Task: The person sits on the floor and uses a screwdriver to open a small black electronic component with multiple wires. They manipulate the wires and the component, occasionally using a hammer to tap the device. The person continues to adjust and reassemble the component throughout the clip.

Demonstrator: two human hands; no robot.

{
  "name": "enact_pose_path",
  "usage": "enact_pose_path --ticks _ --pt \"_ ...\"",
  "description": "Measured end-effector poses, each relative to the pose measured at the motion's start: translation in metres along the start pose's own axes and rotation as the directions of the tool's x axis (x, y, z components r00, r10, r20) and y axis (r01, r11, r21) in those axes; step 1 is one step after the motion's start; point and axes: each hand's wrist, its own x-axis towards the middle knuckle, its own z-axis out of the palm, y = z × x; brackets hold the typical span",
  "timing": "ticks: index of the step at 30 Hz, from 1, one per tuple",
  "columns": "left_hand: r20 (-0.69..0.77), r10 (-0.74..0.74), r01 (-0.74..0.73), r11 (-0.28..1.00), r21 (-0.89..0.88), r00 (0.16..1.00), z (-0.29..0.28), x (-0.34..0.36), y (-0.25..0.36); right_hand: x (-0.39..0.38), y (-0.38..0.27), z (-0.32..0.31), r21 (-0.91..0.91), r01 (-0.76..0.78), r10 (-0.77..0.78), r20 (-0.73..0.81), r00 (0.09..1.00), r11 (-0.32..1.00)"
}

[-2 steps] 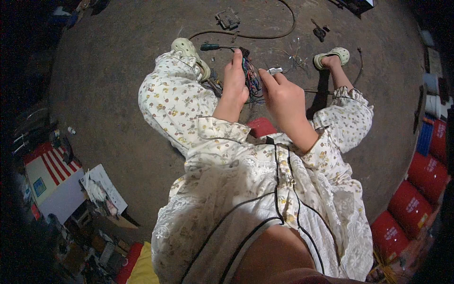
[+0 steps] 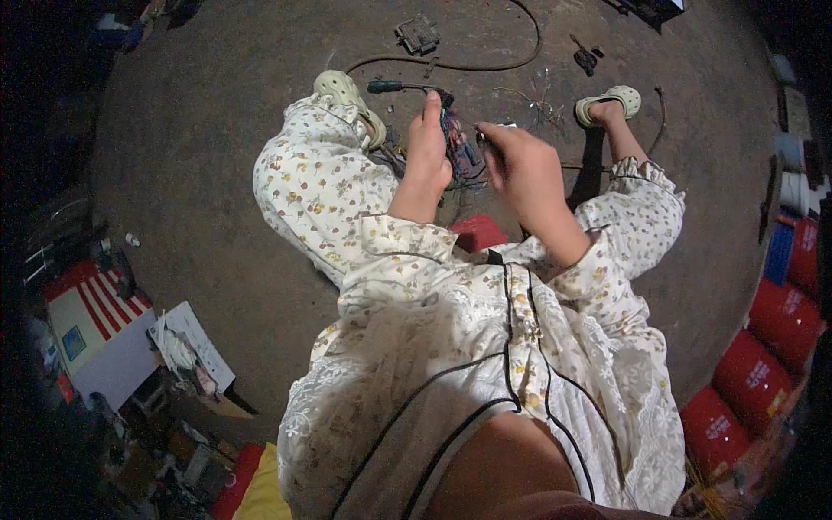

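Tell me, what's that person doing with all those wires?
The person's left hand holds a bundle of coloured wires above the floor, between their spread legs. Their right hand is just beside the bundle with its fingers bent; I can't tell whether it grips anything. Past the hands, a dark cable lies in a curve.

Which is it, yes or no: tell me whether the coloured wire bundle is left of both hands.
No, the coloured wire bundle shows between the left hand and the right hand.
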Motion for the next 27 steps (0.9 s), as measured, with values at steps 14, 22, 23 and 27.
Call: enact_pose_path --ticks 14,22,23,27 --pt "-0.092 0.047 -0.043 0.998 0.049 0.995 -0.009 0.002 0.001 -0.001 0.004 0.013 -0.101 0.172 -0.163 0.095 0.982 0.980" --pt "-0.128 0.061 -0.061 0.998 0.008 0.990 -0.009 0.000 0.000 0.018 0.018 0.016 0.135 0.031 -0.048 0.122 0.991 0.990" --pt "-0.133 0.073 -0.074 0.997 -0.007 0.989 -0.009 0.000 0.001 0.017 0.016 0.018 0.002 0.148 -0.147 0.125 0.981 0.989" --pt "-0.130 0.125 -0.128 0.992 -0.014 0.984 -0.010 -0.001 0.004 0.021 0.011 0.016 -0.003 0.127 -0.123 0.215 0.969 0.992"
